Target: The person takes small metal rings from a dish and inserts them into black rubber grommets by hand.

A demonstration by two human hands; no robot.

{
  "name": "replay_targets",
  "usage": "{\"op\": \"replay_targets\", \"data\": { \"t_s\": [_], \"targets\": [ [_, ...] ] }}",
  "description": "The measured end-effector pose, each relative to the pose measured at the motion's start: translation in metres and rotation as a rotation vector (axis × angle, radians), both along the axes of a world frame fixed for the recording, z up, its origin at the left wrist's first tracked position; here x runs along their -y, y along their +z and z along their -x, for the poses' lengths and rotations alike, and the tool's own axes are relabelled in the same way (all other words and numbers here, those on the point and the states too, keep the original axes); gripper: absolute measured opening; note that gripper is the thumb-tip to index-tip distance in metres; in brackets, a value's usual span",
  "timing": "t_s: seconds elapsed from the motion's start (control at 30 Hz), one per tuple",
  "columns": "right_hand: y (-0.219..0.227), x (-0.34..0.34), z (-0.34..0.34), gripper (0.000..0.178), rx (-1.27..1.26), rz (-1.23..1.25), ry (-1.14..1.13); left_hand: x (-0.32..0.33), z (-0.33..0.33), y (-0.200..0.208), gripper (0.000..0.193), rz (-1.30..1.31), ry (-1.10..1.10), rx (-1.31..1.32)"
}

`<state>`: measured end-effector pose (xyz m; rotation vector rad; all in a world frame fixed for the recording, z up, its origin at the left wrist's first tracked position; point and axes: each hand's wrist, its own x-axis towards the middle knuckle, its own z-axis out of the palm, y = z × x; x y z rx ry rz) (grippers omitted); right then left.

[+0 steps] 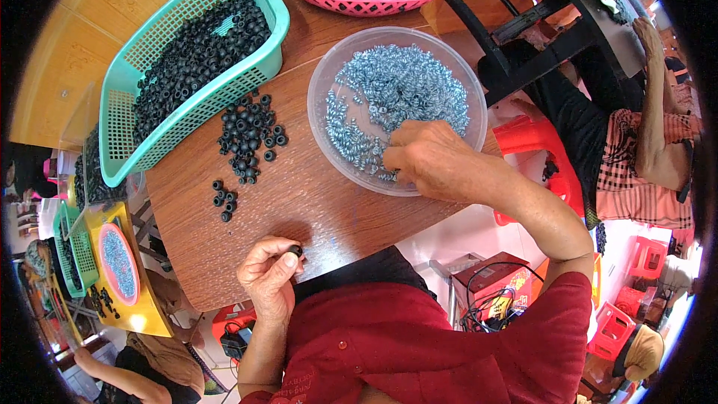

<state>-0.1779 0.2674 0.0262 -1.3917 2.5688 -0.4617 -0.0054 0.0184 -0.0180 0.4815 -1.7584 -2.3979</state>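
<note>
My left hand, just above the table's near edge, pinches a small round black part, seemingly rubber or plastic, between thumb and forefinger. My right hand reaches into a clear round plastic tub of small silvery-blue metal coils that look like springs. Its fingers are bent together among the coils, and whatever is between their tips is hidden. Left of the tub, a loose pile of black hollow parts lies on the wooden table, with a smaller cluster nearer me.
A green plastic basket of black parts stands far left on the table. Behind the tub is a pink basket of them. Red stools and a seated person are at right. Another work table stands at left.
</note>
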Motion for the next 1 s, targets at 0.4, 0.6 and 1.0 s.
{"op": "replay_targets", "data": {
  "t_s": [0.4, 0.6, 1.0],
  "targets": [
    [-0.006, 0.006, 0.008, 0.008, -0.050, 0.209, -0.122, -0.003, 0.003, 0.002, 0.018, 0.016, 0.012, 0.011],
    [-0.001, -0.006, 0.007, 0.004, 0.086, 0.201, -0.103, -0.004, 0.003, 0.002, 0.017, -0.014, 0.033, 0.011],
    [-0.007, -0.005, 0.001, 0.018, -0.003, 0.201, -0.084, -0.003, 0.004, 0.000, 0.017, -0.002, 0.020, 0.001]
  ]
}}
